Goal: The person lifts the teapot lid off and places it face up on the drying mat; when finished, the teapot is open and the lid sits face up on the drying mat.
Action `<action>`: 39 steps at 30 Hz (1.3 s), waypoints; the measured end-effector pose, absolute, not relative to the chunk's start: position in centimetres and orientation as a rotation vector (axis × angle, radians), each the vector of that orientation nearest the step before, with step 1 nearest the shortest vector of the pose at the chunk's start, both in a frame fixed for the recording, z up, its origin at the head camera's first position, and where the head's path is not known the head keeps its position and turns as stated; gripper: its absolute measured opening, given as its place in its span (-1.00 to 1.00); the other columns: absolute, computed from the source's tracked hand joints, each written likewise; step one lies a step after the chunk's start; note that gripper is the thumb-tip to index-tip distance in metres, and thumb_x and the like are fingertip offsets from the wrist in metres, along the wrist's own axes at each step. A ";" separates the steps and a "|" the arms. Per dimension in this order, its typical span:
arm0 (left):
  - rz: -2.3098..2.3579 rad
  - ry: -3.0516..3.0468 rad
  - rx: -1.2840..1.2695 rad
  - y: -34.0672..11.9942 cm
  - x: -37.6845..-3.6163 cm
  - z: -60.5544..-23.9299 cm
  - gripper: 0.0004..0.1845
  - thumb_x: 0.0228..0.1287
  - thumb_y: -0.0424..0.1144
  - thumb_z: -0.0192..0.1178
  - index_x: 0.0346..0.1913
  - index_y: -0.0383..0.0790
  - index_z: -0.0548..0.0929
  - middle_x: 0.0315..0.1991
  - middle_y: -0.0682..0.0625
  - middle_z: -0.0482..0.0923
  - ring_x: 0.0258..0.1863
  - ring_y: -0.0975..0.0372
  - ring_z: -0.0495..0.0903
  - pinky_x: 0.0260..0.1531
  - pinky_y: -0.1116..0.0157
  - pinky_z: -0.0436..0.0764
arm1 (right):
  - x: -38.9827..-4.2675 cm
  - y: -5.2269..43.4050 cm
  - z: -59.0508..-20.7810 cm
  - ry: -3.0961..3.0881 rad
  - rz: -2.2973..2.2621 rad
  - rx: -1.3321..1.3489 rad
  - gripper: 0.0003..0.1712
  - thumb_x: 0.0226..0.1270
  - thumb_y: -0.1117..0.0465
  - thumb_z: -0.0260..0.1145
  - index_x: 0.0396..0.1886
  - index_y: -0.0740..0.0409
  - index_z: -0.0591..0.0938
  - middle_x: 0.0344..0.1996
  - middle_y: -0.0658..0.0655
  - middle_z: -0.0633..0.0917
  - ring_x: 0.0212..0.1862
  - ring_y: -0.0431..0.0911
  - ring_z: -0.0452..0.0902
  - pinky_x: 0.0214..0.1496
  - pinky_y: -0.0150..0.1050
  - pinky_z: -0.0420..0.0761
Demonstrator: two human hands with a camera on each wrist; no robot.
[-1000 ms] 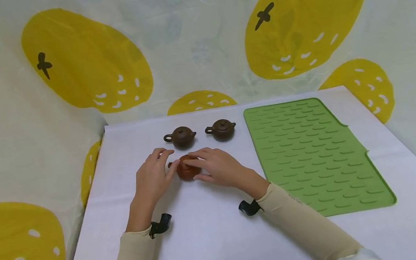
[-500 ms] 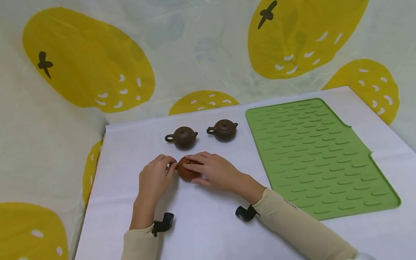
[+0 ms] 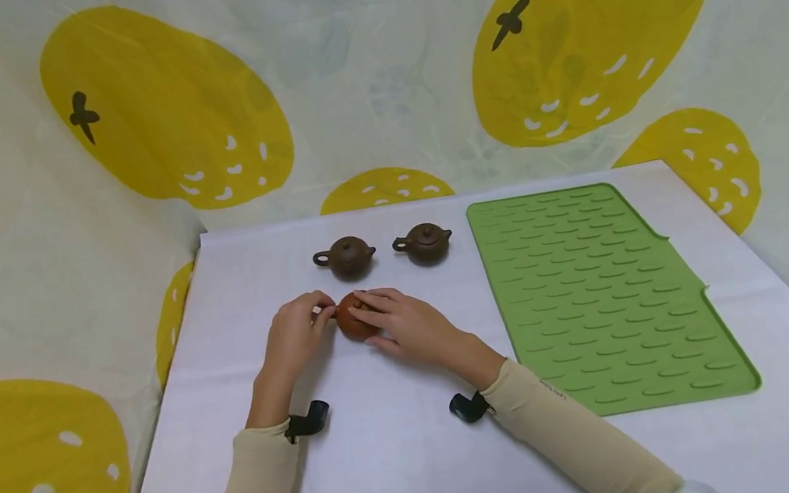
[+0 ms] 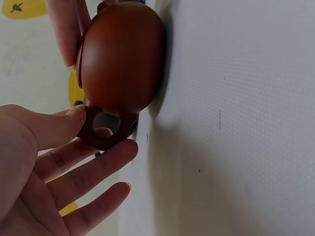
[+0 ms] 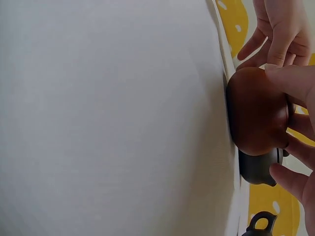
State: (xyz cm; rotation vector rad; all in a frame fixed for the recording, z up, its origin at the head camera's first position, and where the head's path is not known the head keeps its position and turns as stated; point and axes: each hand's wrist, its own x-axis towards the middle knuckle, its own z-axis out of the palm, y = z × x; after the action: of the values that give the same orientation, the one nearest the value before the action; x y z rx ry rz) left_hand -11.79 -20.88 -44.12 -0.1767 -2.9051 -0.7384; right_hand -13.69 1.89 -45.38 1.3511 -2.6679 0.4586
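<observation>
A small red-brown teapot [image 3: 352, 322] stands on the white table [image 3: 398, 450], between my two hands. My left hand [image 3: 299, 329] pinches its ring handle [image 4: 106, 129] between thumb and forefinger, plain in the left wrist view. My right hand [image 3: 401, 323] curls over the teapot's top and far side, fingertips [image 5: 295, 83] on the lid and upper body [image 5: 256, 110]. The teapot's spout is hidden under the right hand.
Two dark brown teapots [image 3: 344, 256] [image 3: 425, 243] stand in a row just behind the hands. A green ribbed mat [image 3: 603, 291] covers the table's right part. A cloth backdrop with yellow fruit prints [image 3: 163, 102] hangs behind and to the left.
My left hand's fingers, spread beside the teapot a second ago, have closed onto its handle. The right hand has settled lower over the top. The teapot has barely shifted.
</observation>
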 end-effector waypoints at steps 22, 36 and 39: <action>-0.743 -2.874 -0.212 -20.5 -11.5 -44.3 -0.95 0.36 -0.30 0.31 -0.23 -0.22 0.69 -0.26 -0.12 0.75 -0.26 0.04 0.69 -0.17 0.03 0.62 | -14.0 2.2 -43.8 -2.600 0.547 1.373 -0.44 0.44 0.00 0.35 0.38 0.01 0.57 0.43 0.11 0.53 0.34 0.00 0.54 0.36 -0.15 0.56; -0.735 -2.874 -0.219 -20.5 -11.3 -44.2 -0.96 0.37 -0.30 0.30 -0.22 -0.21 0.68 -0.28 -0.11 0.73 -0.25 0.05 0.67 -0.16 0.01 0.62 | -13.6 4.5 -40.2 -2.469 0.519 1.309 -0.54 0.25 0.19 0.52 0.17 -0.09 0.74 0.21 0.00 0.72 0.19 -0.07 0.65 0.19 -0.23 0.67; -0.733 -2.870 -0.219 -20.3 -11.3 -44.2 -0.95 0.37 -0.30 0.30 -0.23 -0.22 0.67 -0.29 -0.11 0.71 -0.26 0.06 0.66 -0.16 0.01 0.62 | -13.3 5.7 -39.7 -2.458 0.529 1.275 -0.59 0.23 0.20 0.52 0.10 -0.10 0.77 0.14 -0.01 0.77 0.15 -0.08 0.68 0.12 -0.23 0.69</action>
State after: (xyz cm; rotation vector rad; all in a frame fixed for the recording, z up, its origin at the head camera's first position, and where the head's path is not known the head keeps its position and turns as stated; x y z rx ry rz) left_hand -11.33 -20.33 -44.24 -0.2188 -2.8698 -0.7333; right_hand -13.33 5.72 -39.67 1.2752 -2.4583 0.5286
